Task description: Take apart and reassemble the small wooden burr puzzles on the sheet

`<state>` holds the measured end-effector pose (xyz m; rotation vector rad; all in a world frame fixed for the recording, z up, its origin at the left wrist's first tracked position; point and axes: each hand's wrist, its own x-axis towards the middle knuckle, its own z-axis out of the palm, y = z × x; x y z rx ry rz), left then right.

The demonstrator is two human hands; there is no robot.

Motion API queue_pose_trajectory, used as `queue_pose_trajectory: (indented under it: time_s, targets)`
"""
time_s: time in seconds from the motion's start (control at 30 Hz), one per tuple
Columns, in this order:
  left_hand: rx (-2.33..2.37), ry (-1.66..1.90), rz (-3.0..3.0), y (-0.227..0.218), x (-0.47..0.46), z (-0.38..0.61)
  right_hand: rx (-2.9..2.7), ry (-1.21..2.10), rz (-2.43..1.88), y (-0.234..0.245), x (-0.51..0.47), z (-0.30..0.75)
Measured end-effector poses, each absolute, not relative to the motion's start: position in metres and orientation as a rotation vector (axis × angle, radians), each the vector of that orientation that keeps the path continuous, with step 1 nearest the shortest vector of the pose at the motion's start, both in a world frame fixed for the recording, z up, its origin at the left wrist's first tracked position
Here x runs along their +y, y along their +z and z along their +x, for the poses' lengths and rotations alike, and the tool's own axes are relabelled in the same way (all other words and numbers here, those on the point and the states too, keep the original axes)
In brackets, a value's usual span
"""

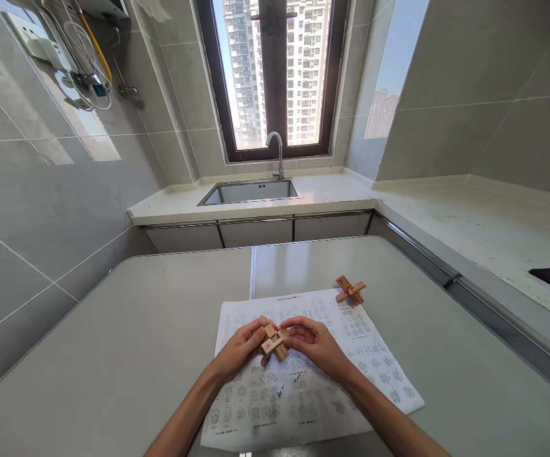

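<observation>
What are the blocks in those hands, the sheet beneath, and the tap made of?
Blocks: probably wood with a plain, smooth finish, judging by the tan colour and crisp edges. Sheet: seemingly matte paper, white with dark print. Tap: likely polished metal, from its silvery shine.

Left hand [239, 349] at nine o'clock of a wooden block cluster [275, 344], gripping it; right hand [319, 346] at three, thumb and fingertips pinching its right end. Beneath both: printed sheet [389, 362] on pale table [89, 362]. Crossed wooden sticks [350, 291], one marked 2, at two o'clock, by the sheet's far right corner. Twelve o'clock: tap [281, 158] at sink [256, 192], window [274, 82] behind.
</observation>
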<state>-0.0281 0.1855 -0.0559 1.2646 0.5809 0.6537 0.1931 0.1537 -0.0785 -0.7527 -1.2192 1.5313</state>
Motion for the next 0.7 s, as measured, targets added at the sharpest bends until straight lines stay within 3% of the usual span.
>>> queue_pose_trajectory:
  time_s: [0.7]
  targets:
    - [0.636,0.617,1.249,-0.0548,0.1849,-0.023,-1.31,1.164,-0.881,-0.0777,0.1507,0.1894]
